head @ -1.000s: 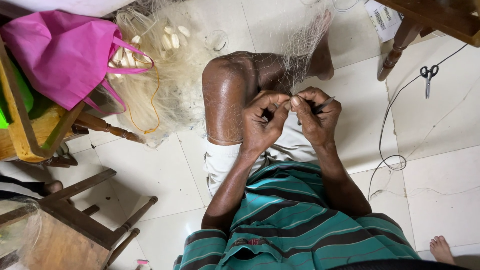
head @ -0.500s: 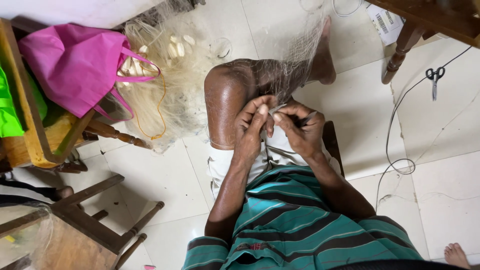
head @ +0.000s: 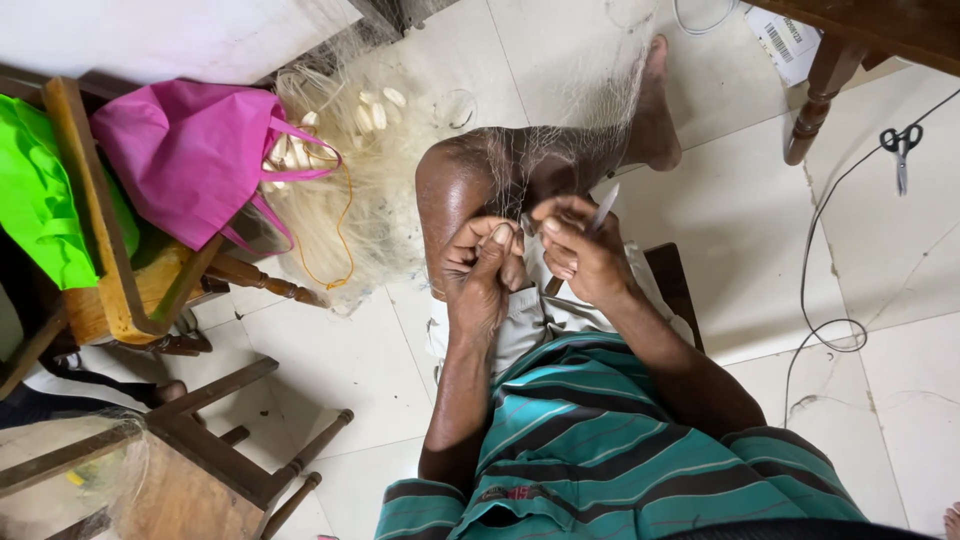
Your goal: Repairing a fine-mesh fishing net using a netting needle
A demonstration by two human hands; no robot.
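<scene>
A fine, pale fishing net (head: 560, 150) is draped over my raised knee (head: 450, 190) and stretches away toward my foot. My left hand (head: 482, 275) pinches a strand of the net's mesh just below the knee. My right hand (head: 580, 250) holds a thin white netting needle (head: 604, 208), its tip pointing up and right, close beside the left hand's fingers. I sit on a wooden seat, in a teal striped shirt and white shorts.
A heap of net with white floats (head: 370, 150) lies on the tiled floor to the left. A pink bag (head: 195, 160) and green cloth (head: 40, 195) rest on a wooden chair (head: 120, 290). Scissors (head: 902, 145) and a thin cable (head: 820, 260) lie at right, near a table leg (head: 815, 95).
My hands have moved slightly apart and lower on the knee. The right hand now shows the white needle raised; the view has shifted a little to the right.
</scene>
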